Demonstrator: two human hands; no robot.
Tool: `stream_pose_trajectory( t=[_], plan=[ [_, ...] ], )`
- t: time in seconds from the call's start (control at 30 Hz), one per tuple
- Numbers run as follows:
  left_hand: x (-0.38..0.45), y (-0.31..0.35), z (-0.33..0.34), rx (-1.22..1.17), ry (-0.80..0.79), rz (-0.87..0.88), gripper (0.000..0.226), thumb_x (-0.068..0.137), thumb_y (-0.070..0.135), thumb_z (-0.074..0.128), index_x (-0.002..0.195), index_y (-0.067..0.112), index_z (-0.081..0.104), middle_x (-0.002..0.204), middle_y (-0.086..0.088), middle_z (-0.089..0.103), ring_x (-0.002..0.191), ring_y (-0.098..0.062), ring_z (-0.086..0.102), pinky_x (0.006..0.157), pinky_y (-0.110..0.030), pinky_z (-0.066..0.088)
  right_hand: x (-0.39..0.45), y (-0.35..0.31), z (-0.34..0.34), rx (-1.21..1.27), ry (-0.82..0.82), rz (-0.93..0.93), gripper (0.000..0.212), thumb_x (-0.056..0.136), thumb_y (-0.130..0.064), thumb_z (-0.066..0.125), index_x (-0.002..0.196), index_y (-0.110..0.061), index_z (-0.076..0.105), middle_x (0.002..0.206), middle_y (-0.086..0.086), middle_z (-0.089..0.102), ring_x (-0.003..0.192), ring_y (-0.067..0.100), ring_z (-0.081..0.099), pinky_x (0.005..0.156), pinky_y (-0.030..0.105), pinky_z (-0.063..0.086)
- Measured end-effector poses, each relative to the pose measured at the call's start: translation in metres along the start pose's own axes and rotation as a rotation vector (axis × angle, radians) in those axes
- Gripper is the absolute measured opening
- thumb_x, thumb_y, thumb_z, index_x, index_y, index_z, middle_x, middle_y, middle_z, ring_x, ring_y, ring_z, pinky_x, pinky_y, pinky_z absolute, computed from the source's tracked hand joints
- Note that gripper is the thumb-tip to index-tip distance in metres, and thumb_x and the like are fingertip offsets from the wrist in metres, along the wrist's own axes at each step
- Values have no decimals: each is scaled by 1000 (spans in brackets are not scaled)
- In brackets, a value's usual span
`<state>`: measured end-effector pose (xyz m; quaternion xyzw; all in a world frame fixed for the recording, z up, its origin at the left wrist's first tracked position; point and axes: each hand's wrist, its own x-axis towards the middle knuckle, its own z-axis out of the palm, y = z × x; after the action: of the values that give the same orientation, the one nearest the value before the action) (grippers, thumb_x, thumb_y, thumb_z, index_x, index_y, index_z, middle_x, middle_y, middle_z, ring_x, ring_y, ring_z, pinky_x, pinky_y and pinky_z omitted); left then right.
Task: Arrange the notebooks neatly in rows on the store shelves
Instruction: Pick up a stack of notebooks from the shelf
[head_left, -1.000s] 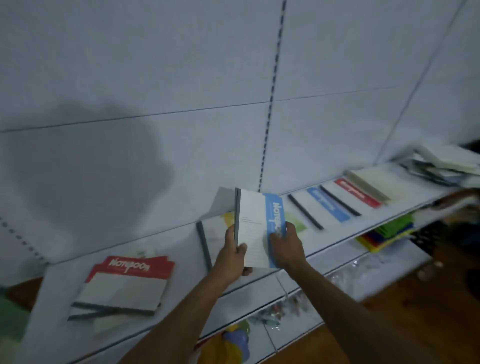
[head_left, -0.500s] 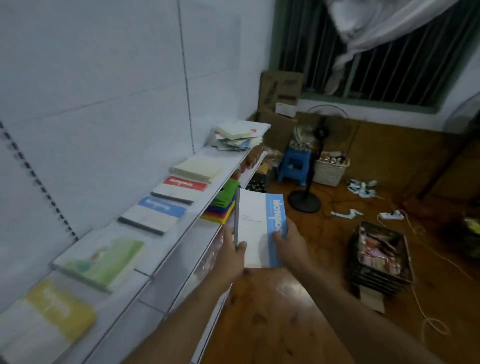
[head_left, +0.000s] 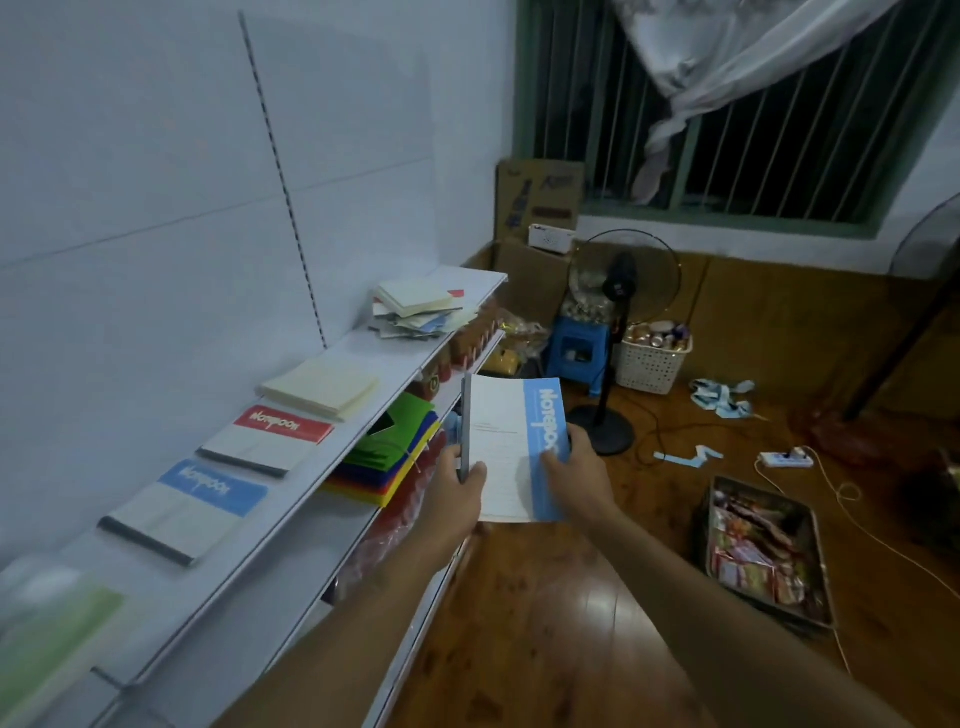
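I hold a white notebook with a blue band (head_left: 511, 436) upright in front of me, off the shelf's front edge. My left hand (head_left: 457, 496) grips its dark spine side, and my right hand (head_left: 574, 480) grips the blue band side. On the white top shelf (head_left: 332, 470) lie a row of notebooks: a green one (head_left: 57, 629), a blue-band one (head_left: 187, 506), a red-band one (head_left: 267, 439) and a cream one (head_left: 322, 387). A loose pile of notebooks (head_left: 418, 312) sits at the shelf's far end.
Coloured folders (head_left: 395, 457) lie on the lower shelf. On the wooden floor stand a fan (head_left: 621, 332), a blue stool (head_left: 576, 348), a white basket (head_left: 654, 358) and a tray of packets (head_left: 763, 551). A power strip (head_left: 787, 460) with cable lies at right.
My view has swung right along the shelf, from the back wall to the room's far end. Both hands keep the same grip on the blue-band notebook.
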<state>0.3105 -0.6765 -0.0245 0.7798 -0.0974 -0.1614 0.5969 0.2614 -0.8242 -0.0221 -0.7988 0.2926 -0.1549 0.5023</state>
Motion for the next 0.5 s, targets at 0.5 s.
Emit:
stream_pose_trajectory(
  t=[0.5],
  plan=[
    [109, -27, -143, 180, 486, -48, 21, 98, 18, 44, 116, 12, 54, 110, -6, 64, 89, -15, 57, 58, -14, 39, 110, -86, 184, -94, -345, -96, 53, 95, -25, 47, 143, -26, 25, 124, 7, 54, 90, 23, 57, 78, 41, 52]
  ],
)
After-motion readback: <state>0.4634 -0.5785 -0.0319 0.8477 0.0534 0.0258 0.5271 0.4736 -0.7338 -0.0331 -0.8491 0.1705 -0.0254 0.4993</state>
